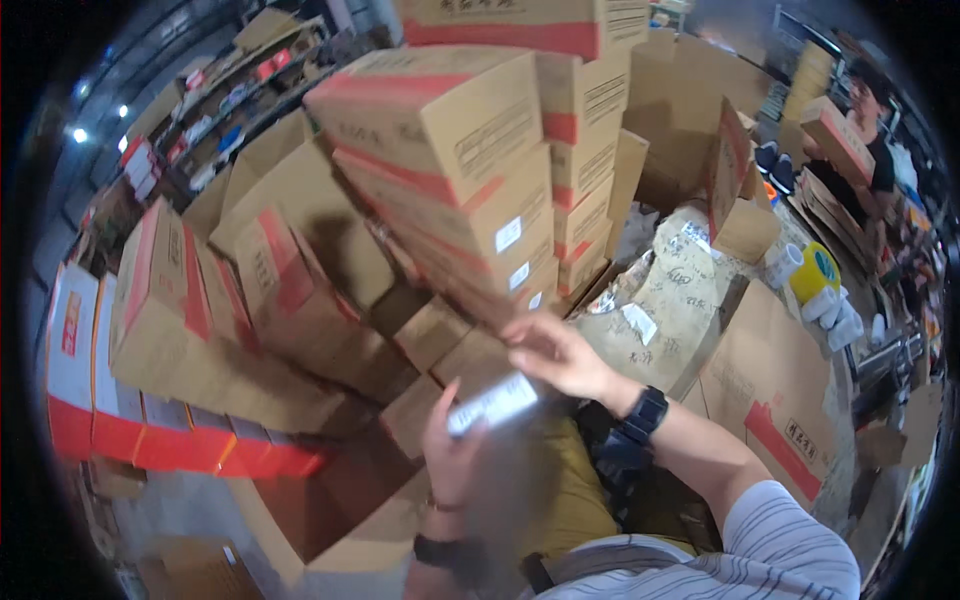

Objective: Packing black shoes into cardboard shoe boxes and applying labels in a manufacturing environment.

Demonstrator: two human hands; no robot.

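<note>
Two hands at work over one white strip (503, 400), held in front of the person's body. Long axis slants from lower left to upper right, running from the left hand (453, 455) toward the right hand (572, 364). Left is the nearer: it touches the lower-left end, thumb and fingers apparently clamped on it, though blur softens the grip. Right hand sits just beyond the upper-right end, fingers bent; whether their tips meet or pinch anything, cannot tell.

Position: strip lies up and right of the left palm, down and left of the right hand. What the strip is, too blurred to say.

Around: tall stack of boxes (485, 135) ahead, open carton (385, 530) low on the left, yellow roll (817, 272) off to the right, well apart from both hands.
</note>
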